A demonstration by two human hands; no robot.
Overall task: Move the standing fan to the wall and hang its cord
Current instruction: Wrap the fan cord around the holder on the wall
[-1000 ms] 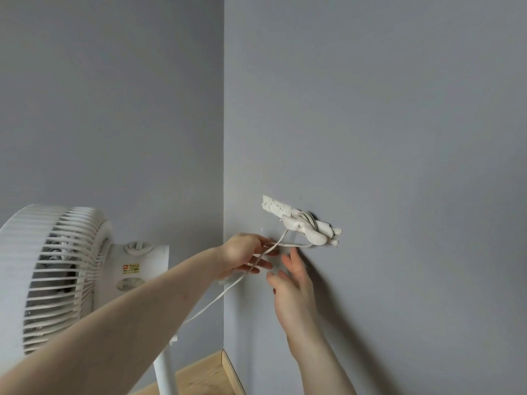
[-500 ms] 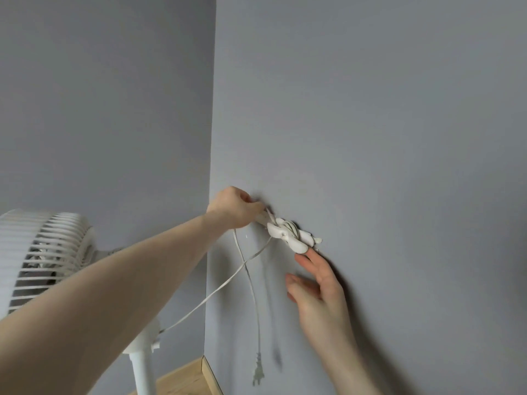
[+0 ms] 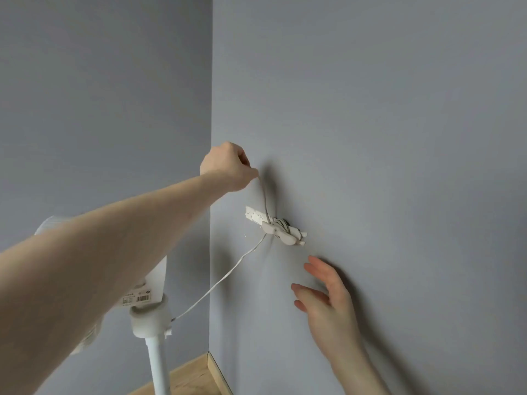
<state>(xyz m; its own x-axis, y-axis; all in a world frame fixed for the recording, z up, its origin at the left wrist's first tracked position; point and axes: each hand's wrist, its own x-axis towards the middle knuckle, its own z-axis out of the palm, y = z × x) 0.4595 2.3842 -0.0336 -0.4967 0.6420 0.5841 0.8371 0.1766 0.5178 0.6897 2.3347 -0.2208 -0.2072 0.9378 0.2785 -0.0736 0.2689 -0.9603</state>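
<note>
Soft, dim daylight; diffuse shadows; slight wide-angle edge distortion.

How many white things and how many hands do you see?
White things: 3, the fan, the cord and the wall hook
Hands: 2, the left hand and the right hand
Total: 5

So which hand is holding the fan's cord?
The left hand, raised above the wall hook, pinches the cord. The right hand is open below the hook, fingers spread, holding nothing.
</note>
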